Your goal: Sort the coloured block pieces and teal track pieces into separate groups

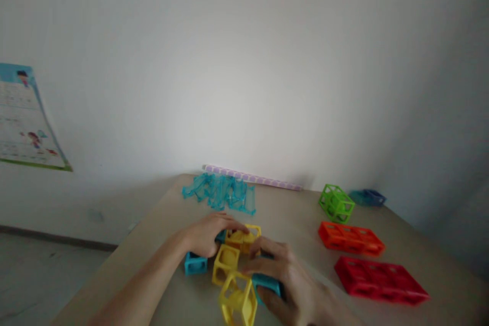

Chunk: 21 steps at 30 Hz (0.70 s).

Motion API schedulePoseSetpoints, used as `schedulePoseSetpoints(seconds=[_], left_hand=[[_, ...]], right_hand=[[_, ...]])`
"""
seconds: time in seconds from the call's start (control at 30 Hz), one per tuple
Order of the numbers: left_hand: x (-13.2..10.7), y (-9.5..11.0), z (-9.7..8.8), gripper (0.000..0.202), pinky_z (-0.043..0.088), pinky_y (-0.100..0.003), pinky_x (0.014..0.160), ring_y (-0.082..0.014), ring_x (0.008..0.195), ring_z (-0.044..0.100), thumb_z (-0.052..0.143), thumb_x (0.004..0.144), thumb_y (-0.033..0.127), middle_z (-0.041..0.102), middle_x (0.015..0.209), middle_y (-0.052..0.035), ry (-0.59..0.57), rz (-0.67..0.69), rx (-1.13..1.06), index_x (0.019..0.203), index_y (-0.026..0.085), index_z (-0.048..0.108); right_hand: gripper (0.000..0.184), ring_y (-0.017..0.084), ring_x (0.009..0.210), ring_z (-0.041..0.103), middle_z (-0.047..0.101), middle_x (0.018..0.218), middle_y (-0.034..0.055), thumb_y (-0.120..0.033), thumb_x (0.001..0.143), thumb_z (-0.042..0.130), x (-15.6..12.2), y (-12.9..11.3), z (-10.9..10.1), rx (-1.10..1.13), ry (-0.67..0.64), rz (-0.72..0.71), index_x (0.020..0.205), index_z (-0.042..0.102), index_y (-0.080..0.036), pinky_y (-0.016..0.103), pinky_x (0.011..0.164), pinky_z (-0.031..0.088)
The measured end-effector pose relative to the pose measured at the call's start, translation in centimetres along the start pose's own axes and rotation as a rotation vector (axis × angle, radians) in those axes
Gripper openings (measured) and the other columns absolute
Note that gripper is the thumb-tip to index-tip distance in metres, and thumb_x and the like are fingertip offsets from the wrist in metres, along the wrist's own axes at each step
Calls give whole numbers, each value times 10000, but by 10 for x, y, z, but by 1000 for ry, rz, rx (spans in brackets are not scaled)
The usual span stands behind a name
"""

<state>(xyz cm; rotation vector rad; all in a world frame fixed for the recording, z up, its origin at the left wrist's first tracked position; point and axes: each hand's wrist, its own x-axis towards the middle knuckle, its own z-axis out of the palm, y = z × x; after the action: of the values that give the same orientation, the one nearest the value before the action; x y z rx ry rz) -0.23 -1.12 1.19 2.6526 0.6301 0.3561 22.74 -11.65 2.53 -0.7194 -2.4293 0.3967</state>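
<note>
My right hand is closed around a blue open-frame cube block, thumb below and fingers above. Close to its fingertips stands a yellow cube block, tilted on the table. My left hand is curled over a cluster of blocks, thumb and index finger about a blue cube block, mostly hidden. Its index finger reaches across a yellow block. Another yellow cube block lies between the hands, and a further blue cube block sits under my left wrist. Whether these blocks are joined, I cannot tell.
On the right lie a red row of blocks, an orange row, green blocks and dark blue blocks. Clear turquoise pieces and a purple patterned strip lie along the wall. The table's left edge slants away.
</note>
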Motion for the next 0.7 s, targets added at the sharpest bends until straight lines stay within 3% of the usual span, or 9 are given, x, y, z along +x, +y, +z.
schedulePoseSetpoints(seconds=[0.1, 0.2, 0.3, 0.5, 0.6, 0.7], left_hand=[[0, -3, -2, 789, 362, -364, 996, -241, 1092, 548, 515, 542, 17, 624, 1159, -9, -5, 10, -28, 1277, 302, 535], [0, -4, -5, 724, 360, -366, 983, -240, 1078, 549, 501, 616, 49, 629, 1140, -12, -13, 43, -99, 1293, 304, 529], [0, -1, -6, 585, 377, -366, 953, -249, 1048, 560, 571, 712, 165, 636, 1110, -31, -7, 26, -108, 1281, 296, 545], [2, 4, -4, 560, 398, -354, 934, -249, 1005, 586, 691, 687, 251, 649, 1100, -46, 27, 4, -47, 1236, 266, 581], [2, 3, -4, 534, 400, -339, 933, -236, 1009, 588, 685, 709, 270, 654, 1112, -37, 27, -2, -54, 1233, 261, 584], [3, 2, -3, 504, 399, -330, 932, -222, 1012, 590, 666, 745, 319, 658, 1136, -28, 25, -18, -59, 1239, 269, 581]], right_hand=[[370, 204, 782, 614, 639, 885, 76, -141, 669, 520, -1, 2, -7, -2, 8, 37, 1020, 628, -190, 301, 702, 472], [331, 207, 779, 617, 649, 873, 74, -143, 692, 508, -3, 5, -10, -18, -13, 59, 995, 631, -192, 295, 699, 460], [328, 208, 782, 612, 648, 882, 74, -141, 684, 512, -4, 7, -8, -36, -49, 81, 985, 632, -191, 290, 695, 443], [285, 185, 710, 585, 642, 805, 61, -164, 664, 512, -5, 8, -16, 13, -95, 144, 915, 648, -160, 268, 645, 401], [277, 183, 732, 587, 661, 809, 52, -178, 657, 527, -8, 13, -27, 10, -117, 260, 896, 668, -163, 265, 682, 397], [212, 170, 704, 570, 662, 760, 30, -202, 674, 545, -10, 21, -33, -57, -115, 465, 820, 695, -174, 252, 651, 373]])
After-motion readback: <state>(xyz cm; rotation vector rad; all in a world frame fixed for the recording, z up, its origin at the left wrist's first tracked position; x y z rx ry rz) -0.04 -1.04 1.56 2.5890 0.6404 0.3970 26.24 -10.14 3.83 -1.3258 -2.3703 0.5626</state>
